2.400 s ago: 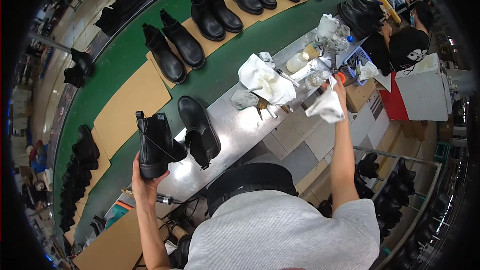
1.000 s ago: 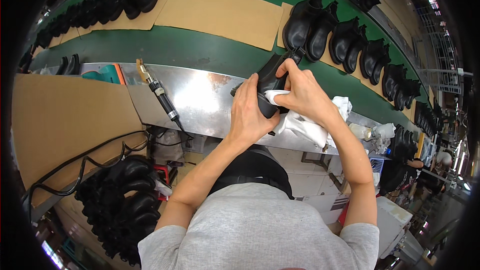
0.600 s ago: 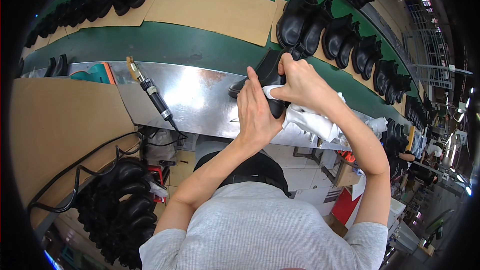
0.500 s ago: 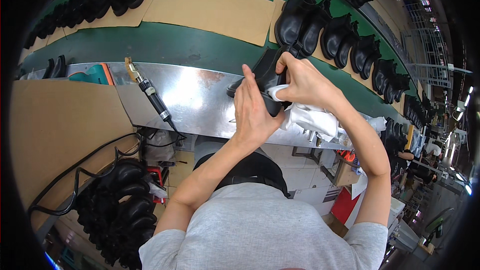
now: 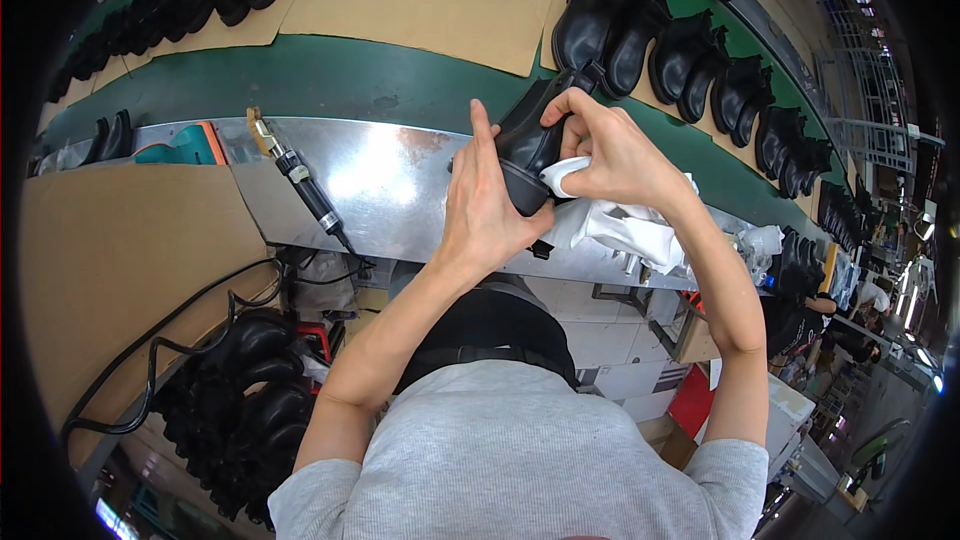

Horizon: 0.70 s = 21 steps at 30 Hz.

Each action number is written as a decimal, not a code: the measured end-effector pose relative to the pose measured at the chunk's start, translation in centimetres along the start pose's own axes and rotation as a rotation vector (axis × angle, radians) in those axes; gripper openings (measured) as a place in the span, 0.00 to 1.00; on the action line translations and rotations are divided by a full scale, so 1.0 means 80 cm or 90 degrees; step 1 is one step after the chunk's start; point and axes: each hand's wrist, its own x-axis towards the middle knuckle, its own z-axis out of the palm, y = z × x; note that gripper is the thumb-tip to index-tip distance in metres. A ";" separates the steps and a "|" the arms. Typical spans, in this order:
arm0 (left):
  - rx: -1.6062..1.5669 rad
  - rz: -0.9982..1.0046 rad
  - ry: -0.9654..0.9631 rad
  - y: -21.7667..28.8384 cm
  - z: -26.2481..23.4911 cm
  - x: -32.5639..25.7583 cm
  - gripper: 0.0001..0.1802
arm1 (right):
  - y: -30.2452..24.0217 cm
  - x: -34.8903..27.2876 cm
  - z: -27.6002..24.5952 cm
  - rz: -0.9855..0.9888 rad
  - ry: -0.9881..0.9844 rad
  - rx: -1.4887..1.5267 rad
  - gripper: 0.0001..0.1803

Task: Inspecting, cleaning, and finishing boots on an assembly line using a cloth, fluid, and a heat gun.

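1. Bracing the black boot (image 5: 530, 140) with the left hand (image 5: 478, 215), palm along its left flank and thumb hooked round the near end, probably to steady it against pressure from the right.
2. No clenching on that side: supporting with fingers long and straight, one pointing up past the boot.
3. Over on the right, pinching a fold of white cloth (image 5: 563, 175) in the right hand (image 5: 625, 165), between thumb and curled fingers, and pressing it to the boot's right side. Touching the shaft with the index fingertip too, seemingly as an anchor.
4. Bunched just beneath the right wrist, more white fabric (image 5: 635, 235); cannot tell how much of it belongs to the same cloth.
5. Tilted at the near edge of the metal desk (image 5: 390, 220), between both hands, shaft leaning far and right, likely for good access to the side. Cannot tell about contact with the desk.
6. Parked well to the left, a corded tool (image 5: 308, 188), presumably out of the way.
7. Standing at the far side on cardboard (image 5: 420, 5), paired boots (image 5: 600, 25), perhaps for protection from scuffs.
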 end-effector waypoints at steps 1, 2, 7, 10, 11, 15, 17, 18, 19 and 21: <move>0.001 0.000 -0.005 0.000 -0.001 0.002 0.66 | 0.000 0.001 0.000 0.001 0.001 0.002 0.23; 0.003 0.000 -0.007 -0.001 -0.001 0.004 0.66 | -0.001 0.003 0.001 0.032 0.017 -0.005 0.23; 0.000 -0.013 -0.022 0.000 -0.005 0.010 0.65 | -0.008 0.009 -0.001 0.050 0.027 -0.046 0.25; -0.013 -0.010 -0.042 0.005 -0.010 0.011 0.64 | -0.002 0.011 -0.004 -0.009 0.000 0.004 0.25; -0.013 -0.011 -0.044 0.006 -0.009 0.012 0.64 | -0.007 0.012 -0.004 0.041 0.015 0.003 0.23; -0.006 -0.005 -0.044 0.004 -0.008 0.014 0.64 | -0.012 0.015 -0.006 0.051 0.012 -0.023 0.22; -0.001 0.004 -0.043 0.004 -0.007 0.015 0.64 | 0.000 0.015 -0.007 0.021 0.009 0.000 0.22; -0.002 -0.001 -0.044 0.005 -0.007 0.015 0.64 | 0.001 0.016 -0.007 -0.010 0.003 0.020 0.22; -0.004 -0.007 -0.046 0.005 -0.007 0.015 0.64 | -0.001 0.017 -0.008 -0.010 0.004 0.021 0.22; 0.010 -0.005 -0.031 0.004 -0.004 0.016 0.64 | -0.012 0.019 -0.008 0.094 0.011 -0.005 0.23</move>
